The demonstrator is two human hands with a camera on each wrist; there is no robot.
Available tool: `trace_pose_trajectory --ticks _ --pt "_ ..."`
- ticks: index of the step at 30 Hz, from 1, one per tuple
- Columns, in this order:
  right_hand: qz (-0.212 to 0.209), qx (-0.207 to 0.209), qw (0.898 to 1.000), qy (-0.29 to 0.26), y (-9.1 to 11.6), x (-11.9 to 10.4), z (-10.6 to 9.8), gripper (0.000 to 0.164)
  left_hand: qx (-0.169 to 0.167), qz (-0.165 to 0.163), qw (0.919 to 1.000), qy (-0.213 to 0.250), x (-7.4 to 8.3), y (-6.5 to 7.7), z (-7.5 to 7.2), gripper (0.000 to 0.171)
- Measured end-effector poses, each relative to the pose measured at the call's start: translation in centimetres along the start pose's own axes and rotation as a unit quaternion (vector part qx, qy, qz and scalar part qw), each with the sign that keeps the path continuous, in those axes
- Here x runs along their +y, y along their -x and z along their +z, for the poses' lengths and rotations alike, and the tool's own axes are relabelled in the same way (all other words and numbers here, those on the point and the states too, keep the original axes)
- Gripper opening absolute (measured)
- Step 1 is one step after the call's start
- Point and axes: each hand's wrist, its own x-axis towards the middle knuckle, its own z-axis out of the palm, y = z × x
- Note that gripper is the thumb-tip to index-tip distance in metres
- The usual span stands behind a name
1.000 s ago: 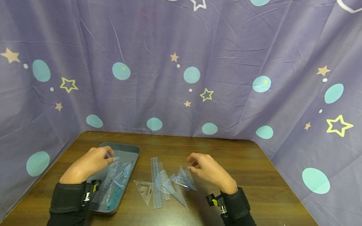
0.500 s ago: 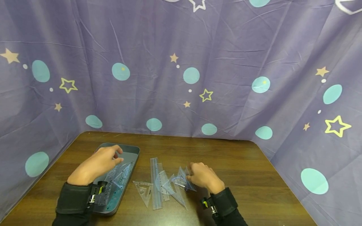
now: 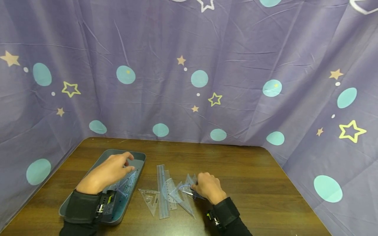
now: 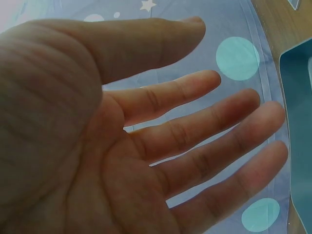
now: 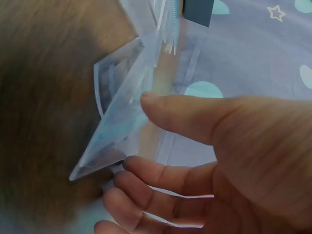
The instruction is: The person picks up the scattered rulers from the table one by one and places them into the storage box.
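Over the grey tray (image 3: pixel 143 159) my left hand (image 3: pixel 110 172) hovers with fingers spread and nothing in them. The left wrist view shows its bare palm and straight fingers (image 4: pixel 195 131). In the tray lie clear and blue-tinted rulers and a set square (image 3: pixel 130 180), partly covered by my wrist. At the right end of the pile my right hand (image 3: pixel 209 187) pinches a clear set square (image 5: pixel 114 119) by its edge, thumb above and curled fingers below, with the piece tilted. A clear protractor (image 5: pixel 99 90) shows behind it.
Left of my right hand, on the brown wooden table (image 3: pixel 251 183), lie a long clear ruler (image 3: pixel 163 196), a small set square (image 3: pixel 151 200) and several overlapping clear pieces. A patterned purple curtain (image 3: pixel 236 114) hangs behind the table.
My right hand has come down and left onto the pile's right end and closed on the set square. My left hand has drifted right over the tray.
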Motion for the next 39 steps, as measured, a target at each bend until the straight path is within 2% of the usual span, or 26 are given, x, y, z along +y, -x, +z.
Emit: trace_pose_trajectory --ticks 8,10,13,15,20,23,24,25,31,32,33,37,39 --pt "0.009 -0.006 1.000 0.000 -2.5 3.4 4.1 0.036 0.004 -0.002 1.0000 -0.001 -0.2 0.1 0.0 0.042" --pt "0.010 -0.006 1.000 -0.003 -2.9 4.1 4.8 0.034 0.001 0.000 1.0000 0.001 -0.2 0.0 0.0 0.042" --pt "0.005 -0.009 1.000 -0.017 -2.7 4.2 4.5 0.037 0.001 0.002 1.0000 0.002 0.0 -0.1 0.1 0.041" --pt "0.006 -0.021 1.000 -0.019 -2.1 3.6 3.3 0.039 0.004 0.006 1.0000 -0.004 0.2 -0.1 0.2 0.040" --pt "0.018 -0.052 0.997 -0.056 0.6 0.4 -2.0 0.045 0.012 0.009 0.9997 -0.017 0.5 -0.2 0.5 0.040" --pt "0.019 -0.060 0.994 -0.087 1.8 -0.8 -4.2 0.048 0.018 0.009 0.9995 -0.024 0.5 -0.3 0.6 0.038" --pt "0.017 -0.063 0.993 -0.095 1.9 -1.0 -4.6 0.049 0.019 0.009 0.9995 -0.025 0.6 -0.3 0.6 0.038" --pt "-0.008 -0.051 0.993 -0.103 1.8 -0.3 -4.1 0.049 0.021 0.009 0.9994 -0.025 0.6 -0.3 0.6 0.038" --pt "-0.029 -0.036 0.990 -0.134 2.1 -0.4 -5.4 0.049 0.027 0.014 0.9991 -0.030 0.8 -0.3 0.7 0.037" --pt "-0.009 -0.041 0.990 -0.134 2.4 -1.1 -6.4 0.046 0.027 0.015 0.9990 -0.031 0.9 -0.3 0.8 0.037" --pt "-0.008 -0.038 0.990 -0.136 2.5 -1.3 -6.8 0.042 0.028 0.016 0.9990 -0.033 1.0 -0.2 0.8 0.037" --pt "0.003 -0.040 0.984 -0.172 2.6 -2.0 -7.5 0.017 0.009 0.006 0.9999 -0.012 1.3 -0.3 0.9 0.041" --pt "0.006 -0.050 0.979 -0.200 2.6 -2.2 -7.7 0.014 -0.003 0.001 1.0000 0.001 1.5 -0.3 1.0 0.041"
